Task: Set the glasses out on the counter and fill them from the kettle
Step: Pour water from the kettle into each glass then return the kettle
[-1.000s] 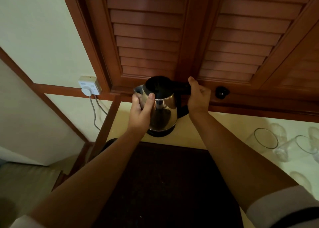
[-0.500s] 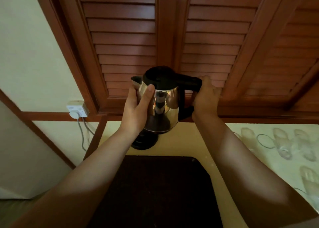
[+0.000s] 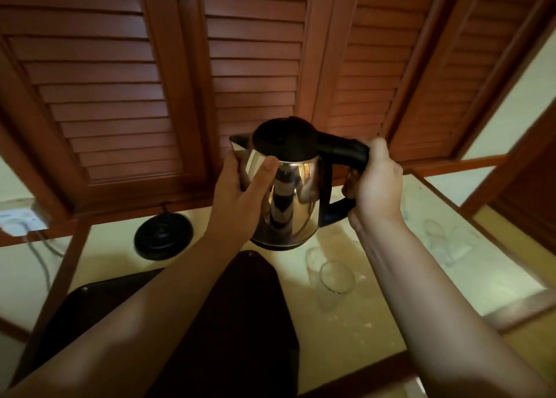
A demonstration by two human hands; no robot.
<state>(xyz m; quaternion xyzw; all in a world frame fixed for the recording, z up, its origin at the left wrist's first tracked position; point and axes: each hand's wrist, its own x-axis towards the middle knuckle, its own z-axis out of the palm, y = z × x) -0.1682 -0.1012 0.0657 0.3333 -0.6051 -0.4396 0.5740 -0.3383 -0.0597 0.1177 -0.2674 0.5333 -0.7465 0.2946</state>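
Carrying the kettle above the counter, right hand gripping its handle and left hand cupping its body, should stay level until its spout overhangs the nearest glass

Pale yellowish counter, edged in reddish wood along the front and right. Near the back left corner, a round black kettle base, with a cord running off its rear. At the front edge, toward the left, a dark tray lying flat, partly hidden behind forearms. Just right of the tray's far corner, a clear glass on the counter. Further right, toward the back right corner, more clear glasses, blurred, number hard to tell.
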